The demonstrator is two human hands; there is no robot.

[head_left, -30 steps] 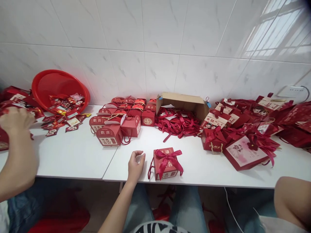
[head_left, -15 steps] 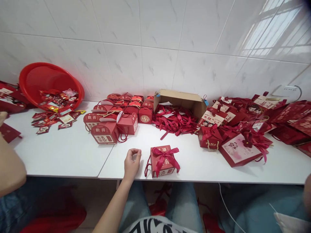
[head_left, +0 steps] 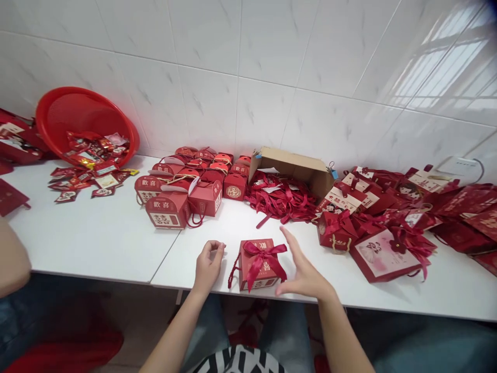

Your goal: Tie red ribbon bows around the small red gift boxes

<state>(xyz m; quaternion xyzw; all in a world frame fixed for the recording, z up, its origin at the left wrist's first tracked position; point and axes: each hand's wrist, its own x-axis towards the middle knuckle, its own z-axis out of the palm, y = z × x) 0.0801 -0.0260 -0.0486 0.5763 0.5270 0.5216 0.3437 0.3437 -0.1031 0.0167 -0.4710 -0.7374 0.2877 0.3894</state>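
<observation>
A red gift box [head_left: 248, 261] with a magenta ribbon bow [head_left: 264, 259] on top and a dark red cord handle at its left side sits near the table's front edge. To its left my left hand [head_left: 208, 265] rests by the table, apart from the box, its fingers curled in towards the thumb with nothing visible in them. My right hand [head_left: 305, 272] is at the box's right side, thumb and fingers spread wide around the bow's right end. Whether it touches the ribbon I cannot tell.
Several red gift boxes [head_left: 166, 210] stand behind on the left. A cardboard box [head_left: 298, 160] spills magenta ribbons [head_left: 281, 199]. Decorated gift bags and boxes [head_left: 384, 251] crowd the right. A tipped red basket [head_left: 89, 98] holds wrapped sweets [head_left: 104, 181]. Another person's arm [head_left: 13, 259] is at left.
My right hand has come into view from the right and reached beside the bow-tied box. My left hand stays near its place, fingers still curled. The camera view has shifted slightly.
</observation>
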